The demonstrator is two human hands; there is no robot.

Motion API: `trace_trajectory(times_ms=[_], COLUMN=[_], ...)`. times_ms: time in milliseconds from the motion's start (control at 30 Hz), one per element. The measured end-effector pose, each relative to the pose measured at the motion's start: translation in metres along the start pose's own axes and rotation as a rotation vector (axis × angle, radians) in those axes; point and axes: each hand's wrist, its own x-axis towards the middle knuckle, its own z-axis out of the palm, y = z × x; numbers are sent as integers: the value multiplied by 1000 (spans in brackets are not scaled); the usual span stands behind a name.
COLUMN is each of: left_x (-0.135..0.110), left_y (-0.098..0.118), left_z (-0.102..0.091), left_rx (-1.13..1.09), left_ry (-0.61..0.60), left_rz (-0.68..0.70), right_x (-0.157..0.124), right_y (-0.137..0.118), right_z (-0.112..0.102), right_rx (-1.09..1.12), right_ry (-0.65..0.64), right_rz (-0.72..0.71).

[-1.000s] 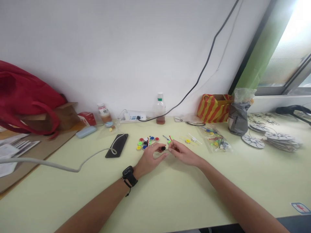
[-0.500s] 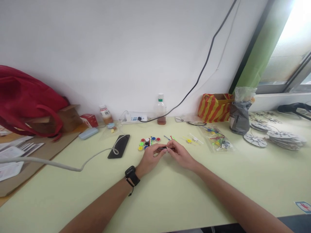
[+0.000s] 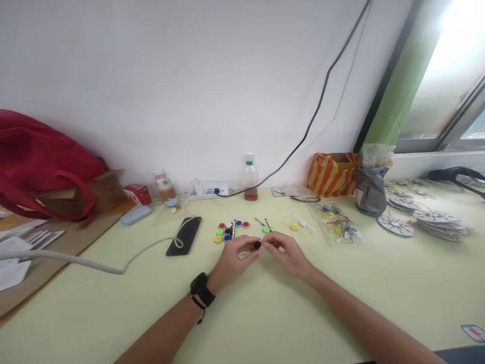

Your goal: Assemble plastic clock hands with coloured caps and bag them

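Both hands meet over the pale green table. My left hand, with a black watch on its wrist, pinches a small black round piece at its fingertips. My right hand has its fingers closed in a pinch right beside that piece; what it grips is too small to name. Just beyond the hands lies a cluster of small coloured round pieces and thin coloured sticks.
A black phone with a grey cable lies to the left. Along the wall stand a bottle, a power strip, a striped bag and a red bag. A clear packet of parts and white discs sit right.
The view has shifted slightly, so the hands sit a little lower in frame. They stay pinched together; the black piece now shows clearly between the fingertips.
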Motion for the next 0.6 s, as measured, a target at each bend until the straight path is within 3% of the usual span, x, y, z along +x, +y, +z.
trace_trajectory(times_ms=[300,600], left_x=[-1,-2], left_y=[5,9], left_z=[2,1], left_rx=[-10,94], left_ry=[156,110], left_rz=[15,110], right_x=[-1,-1], right_y=[-10,-8], right_z=[-5,-5], right_rx=[96,95], right_ry=[-29,-15], right_rz=[49,50])
